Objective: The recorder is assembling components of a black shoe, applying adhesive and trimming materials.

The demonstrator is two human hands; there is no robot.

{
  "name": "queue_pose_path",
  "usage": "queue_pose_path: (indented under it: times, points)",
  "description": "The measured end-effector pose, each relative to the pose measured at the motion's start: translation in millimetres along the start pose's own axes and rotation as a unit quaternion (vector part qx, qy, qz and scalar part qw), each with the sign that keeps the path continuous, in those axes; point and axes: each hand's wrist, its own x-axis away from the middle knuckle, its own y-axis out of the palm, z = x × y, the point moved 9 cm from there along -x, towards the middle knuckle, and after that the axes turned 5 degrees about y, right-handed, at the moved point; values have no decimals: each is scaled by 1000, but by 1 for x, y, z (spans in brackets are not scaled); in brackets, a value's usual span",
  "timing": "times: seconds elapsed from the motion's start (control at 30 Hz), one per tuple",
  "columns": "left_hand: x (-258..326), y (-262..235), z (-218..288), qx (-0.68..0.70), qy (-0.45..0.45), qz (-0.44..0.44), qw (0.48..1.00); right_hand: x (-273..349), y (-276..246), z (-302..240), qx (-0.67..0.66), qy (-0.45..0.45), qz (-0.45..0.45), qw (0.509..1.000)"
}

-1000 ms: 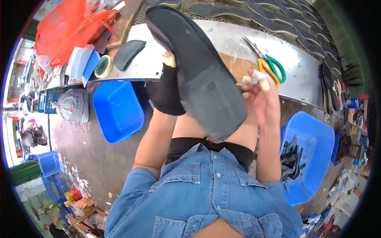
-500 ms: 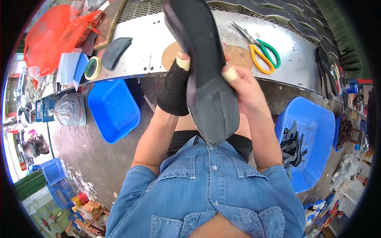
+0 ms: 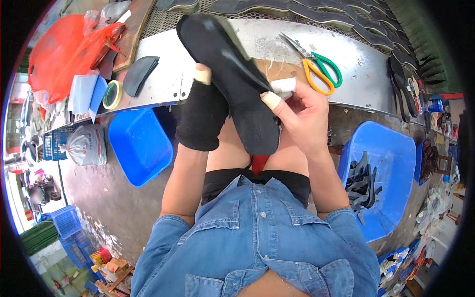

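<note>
A black shoe sole [image 3: 235,81] is held up over my lap, its wide rounded end far left and its narrower end close to me. My left hand [image 3: 202,109], in a black fingerless sleeve with pale tape on the thumb, is closed on the sole's left side. The left fingers are hidden beneath it. At the sole's right edge is my right hand [image 3: 306,116], fingers curled and thumb pressed against the edge. Pale tape wraps its thumb and a finger. Scissors [image 3: 319,69] with yellow and green handles lie beyond it on the metal table [image 3: 366,74].
Strips of soles [image 3: 316,15] rest on mesh at the back. A red plastic bag [image 3: 69,54], tape roll [image 3: 113,95] and dark pads [image 3: 141,75] sit left. Below the table stand a blue tub [image 3: 141,143] and, at right, a blue bin [image 3: 388,163] holding black strips [image 3: 363,183].
The sole has turned and tilted, its far end swinging left and its near end lifting off my shirt. My left hand has shifted left, while the right fingers have curled at the edge.
</note>
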Motion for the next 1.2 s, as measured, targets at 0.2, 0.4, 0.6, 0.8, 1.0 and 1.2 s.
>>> queue_pose_path:
  times: [0.2,0.4,0.6,0.8,1.0,1.2]
  points:
    - [0,13,4,-121,57,-34,990,-3,10,28,-353,100,-125,922]
    - [3,27,-12,-165,8,-68,984,-16,1,-21,-174,-98,-79,977]
    - [25,1,-42,-139,-95,17,986,-29,15,-31,-255,-10,-119,959]
    - [12,2,-29,-234,-27,-19,972,-52,-21,-6,-271,39,59,960]
    - [6,30,2,-148,89,-34,984,0,15,-1,-233,95,-31,967]
    - [0,35,-2,-89,93,-3,992,-7,15,-11,-311,-96,60,944]
